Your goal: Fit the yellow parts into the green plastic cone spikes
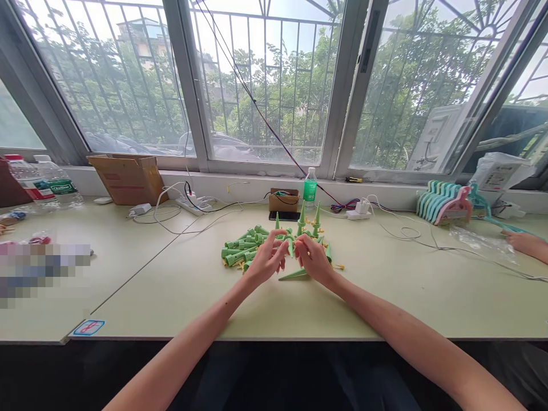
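My left hand is closed with its fingertips on a small green plastic spike, whose pointed end hangs down. Right beside it, my right hand has its fingers curled in a pinch near the spike; what they hold is hidden. Under my right hand a green cone-shaped spike lies flat on the table. A heap of green plastic tubes is to the left of my hands, with small yellow pieces among them. Behind my hands several green spikes stand point up. A small yellow part lies to the right.
A small cardboard box, a dark phone and a green-labelled bottle stand beyond the heap. White cables and power strips run along the back. To the right are children's hangers and another person's hand.
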Motion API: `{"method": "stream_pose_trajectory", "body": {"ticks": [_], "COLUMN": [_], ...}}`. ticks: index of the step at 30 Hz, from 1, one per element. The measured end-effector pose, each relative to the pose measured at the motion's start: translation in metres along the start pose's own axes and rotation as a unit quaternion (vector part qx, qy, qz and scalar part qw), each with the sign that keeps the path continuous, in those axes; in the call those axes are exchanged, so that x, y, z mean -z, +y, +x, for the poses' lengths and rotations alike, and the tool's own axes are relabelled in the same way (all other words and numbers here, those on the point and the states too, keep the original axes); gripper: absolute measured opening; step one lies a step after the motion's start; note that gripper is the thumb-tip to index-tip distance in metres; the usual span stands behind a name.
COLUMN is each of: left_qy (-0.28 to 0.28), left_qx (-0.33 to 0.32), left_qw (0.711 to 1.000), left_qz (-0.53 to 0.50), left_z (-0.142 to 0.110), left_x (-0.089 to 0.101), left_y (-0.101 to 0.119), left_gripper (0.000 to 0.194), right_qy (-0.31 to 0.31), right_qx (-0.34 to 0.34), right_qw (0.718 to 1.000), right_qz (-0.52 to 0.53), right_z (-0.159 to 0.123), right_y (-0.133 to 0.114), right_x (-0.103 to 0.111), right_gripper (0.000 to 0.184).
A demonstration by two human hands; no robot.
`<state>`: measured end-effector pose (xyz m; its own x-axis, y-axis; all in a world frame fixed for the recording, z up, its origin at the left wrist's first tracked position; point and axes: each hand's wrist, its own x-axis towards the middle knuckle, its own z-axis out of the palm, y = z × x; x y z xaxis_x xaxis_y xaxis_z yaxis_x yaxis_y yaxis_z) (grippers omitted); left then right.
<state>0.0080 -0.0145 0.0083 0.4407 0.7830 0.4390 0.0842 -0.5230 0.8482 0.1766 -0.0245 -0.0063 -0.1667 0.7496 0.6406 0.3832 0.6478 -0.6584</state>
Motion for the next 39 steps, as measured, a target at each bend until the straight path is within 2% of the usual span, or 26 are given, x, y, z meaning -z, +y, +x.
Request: {"method": "stream_pose_trajectory", "body": {"ticks": [15, 22, 29, 39], "left_qy": [0.001, -0.004, 0.001, 0.008], "left_qx": [-0.008, -0.018, -0.055, -0.063], "left_qw": [0.999, 0.991, 0.986, 0.978], "left_qz": [0.049, 0.130, 0.156, 0.197], "left_z": [-0.0017, -0.0031, -0.0042, -0.0025], "left_x": [0.0003, 0.0001, -0.0007, 0.0004], "left_y": [0.0007, -0.0012, 0.0004, -0.0029], "left_gripper": [0.047, 0.052, 0.050, 0.047], "right_qy": [-0.006, -0.001, -0.002, 0.004], "right_qx": [-0.031, -0.033, -0.052, -0.055], "right_qw": [0.999, 0.999, 0.997, 0.997], "right_qz": [0.022, 0.028, 0.049, 0.060], "right_z": [-0.0008, -0.0005, -0.0011, -0.0015], "right_y": [0.0040, 0.0046, 0.0046, 0.0039], "right_x": [-0.0003, -0.0007, -0.0025, -0.0052], "right_gripper": [0.037, 0.042, 0.046, 0.048]}}
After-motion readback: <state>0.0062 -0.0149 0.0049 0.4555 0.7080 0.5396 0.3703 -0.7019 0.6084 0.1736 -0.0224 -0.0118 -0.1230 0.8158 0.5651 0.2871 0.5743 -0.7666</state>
